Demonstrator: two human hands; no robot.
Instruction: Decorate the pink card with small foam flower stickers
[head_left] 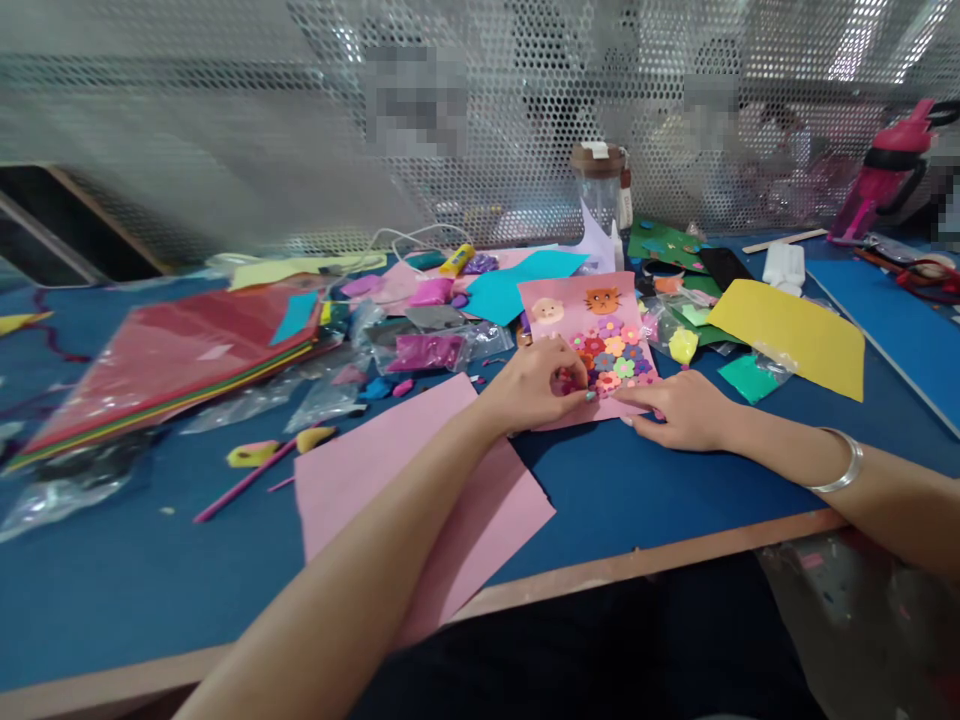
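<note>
Closest in, both forearms reach over the blue table (637, 490). Left hand (534, 385) has its fingers curled down on the pink card (577, 300), pinching at the foam flowers (615, 355) stuck there. Right hand (682, 410) lies flat, fingers together, pressing the card's lower right corner. Loose pink paper sheet (352, 470) sits under the left arm.

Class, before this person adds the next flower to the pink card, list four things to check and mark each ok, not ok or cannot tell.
1. Pink card lies flat on the blue table: ok.
2. Right hand steadies the card's lower edge: ok.
3. Left hand fingertips rest on the flower cluster: ok.
4. A flower pinched in the left hand: cannot tell.
5. Bare pink space on the card beside the flowers: ok.
</note>
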